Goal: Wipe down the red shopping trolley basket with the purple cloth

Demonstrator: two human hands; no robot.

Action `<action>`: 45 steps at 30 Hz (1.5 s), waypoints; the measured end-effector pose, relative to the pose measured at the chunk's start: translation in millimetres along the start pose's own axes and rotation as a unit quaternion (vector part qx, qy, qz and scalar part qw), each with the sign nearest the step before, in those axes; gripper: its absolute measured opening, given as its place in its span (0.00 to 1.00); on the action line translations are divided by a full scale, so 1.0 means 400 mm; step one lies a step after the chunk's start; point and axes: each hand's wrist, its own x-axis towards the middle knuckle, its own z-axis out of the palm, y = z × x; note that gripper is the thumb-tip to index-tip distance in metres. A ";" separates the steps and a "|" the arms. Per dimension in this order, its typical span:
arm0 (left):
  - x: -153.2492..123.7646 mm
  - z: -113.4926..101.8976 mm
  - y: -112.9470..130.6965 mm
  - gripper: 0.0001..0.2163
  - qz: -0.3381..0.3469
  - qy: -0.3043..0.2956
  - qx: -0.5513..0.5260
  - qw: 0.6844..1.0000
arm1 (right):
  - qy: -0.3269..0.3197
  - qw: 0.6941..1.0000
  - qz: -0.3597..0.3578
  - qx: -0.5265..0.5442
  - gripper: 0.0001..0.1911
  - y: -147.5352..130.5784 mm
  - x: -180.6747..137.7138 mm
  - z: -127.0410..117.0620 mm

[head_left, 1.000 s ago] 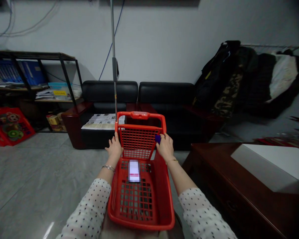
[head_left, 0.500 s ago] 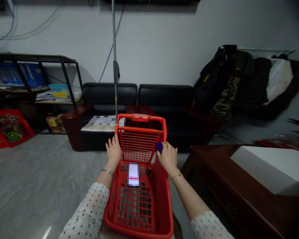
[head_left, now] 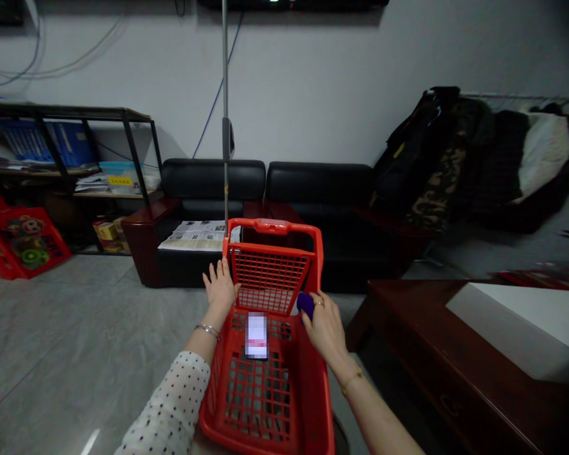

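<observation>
A red plastic shopping cart [head_left: 315, 392] with a grid floor and a raised handle stands right in front of me. My left hand [head_left: 219, 287] rests against its left rim, palm down, fingers spread and holding nothing. On the right rim, my right hand [head_left: 326, 325] is closed around a bunched purple cloth [head_left: 305, 304], which touches the cart's side near the back panel. A phone [head_left: 256, 335] with a lit, blurred screen lies inside on the floor of the basket. A thin grey pole [head_left: 225, 95] rises from the cart's left back corner.
Black sofas [head_left: 320, 189] stand behind the cart, with newspapers [head_left: 196, 236] on the left seat. At right is a dark wooden desk [head_left: 408, 328]; coats [head_left: 455, 158] hang beyond it. A shelf [head_left: 137, 158] and red boxes [head_left: 33, 243] are at left.
My right hand has slid with the purple cloth along the right rim toward me. My left hand stays at the left rim. The view has shifted slightly.
</observation>
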 end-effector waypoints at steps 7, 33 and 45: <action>0.000 -0.009 0.003 0.40 -0.011 -0.013 -0.011 1.000 | 0.005 0.994 0.046 -0.094 0.25 0.004 0.244 0.046; -0.018 -0.027 -0.001 0.41 -0.017 -0.033 -0.030 0.999 | 0.004 0.999 0.030 0.026 0.29 -0.004 0.002 -0.003; -0.012 -0.022 0.001 0.42 -0.019 -0.027 -0.027 0.999 | 0.005 0.999 0.030 -0.021 0.21 0.018 0.181 0.039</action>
